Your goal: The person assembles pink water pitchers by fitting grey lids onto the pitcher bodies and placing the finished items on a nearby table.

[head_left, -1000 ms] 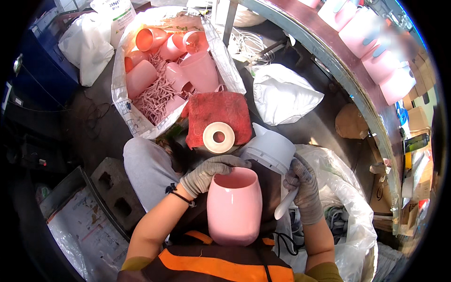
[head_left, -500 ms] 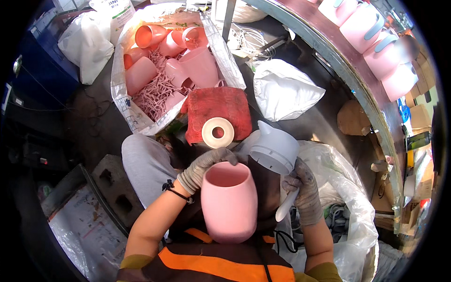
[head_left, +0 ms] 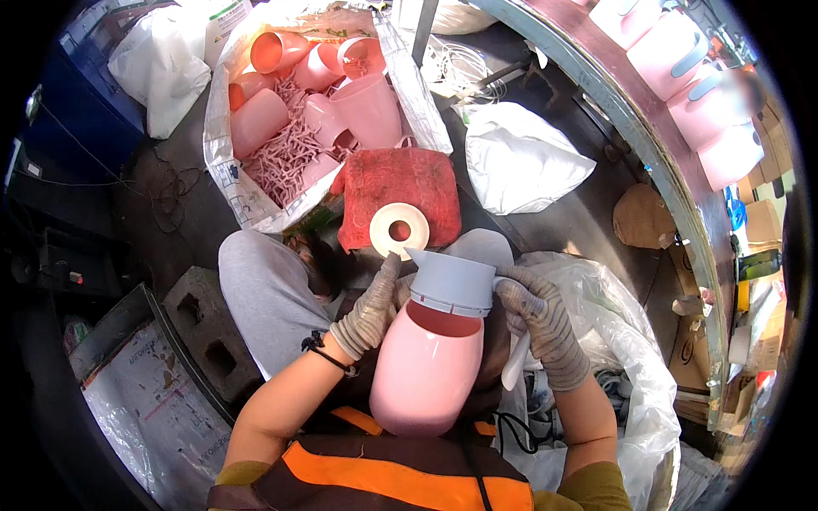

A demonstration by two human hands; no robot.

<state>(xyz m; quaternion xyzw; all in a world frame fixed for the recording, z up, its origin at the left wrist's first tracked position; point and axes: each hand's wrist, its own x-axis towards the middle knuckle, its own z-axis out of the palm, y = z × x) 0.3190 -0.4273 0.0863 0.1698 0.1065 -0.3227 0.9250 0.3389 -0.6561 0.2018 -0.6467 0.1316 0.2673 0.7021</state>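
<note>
A smooth pink jug body (head_left: 426,366) stands in my lap, tilted slightly to the right with its open mouth up. Over the mouth sits a grey jug top (head_left: 452,281) with a pointed spout and a long handle (head_left: 515,362). It covers the far part of the rim, and the near part of the opening still shows. My gloved left hand (head_left: 372,308) closes against the upper left of the body, beside the spout, some fingers hidden. My gloved right hand (head_left: 545,328) grips the grey top where the handle joins it.
A cream ring (head_left: 399,231) lies on a red cloth-covered block (head_left: 400,187) ahead. Behind it, an open sack (head_left: 220,145) holds pink jug bodies and shreds. Grey parts fill a clear plastic bag (head_left: 635,341) at right. Pink jugs (head_left: 669,55) line the bench (head_left: 635,102); a white bag (head_left: 524,162) lies beside it.
My right hand has brought the grey top left and down onto the jug's mouth, turning it more upright. My left hand has shifted from the rim to the jug's side; the body leans right.
</note>
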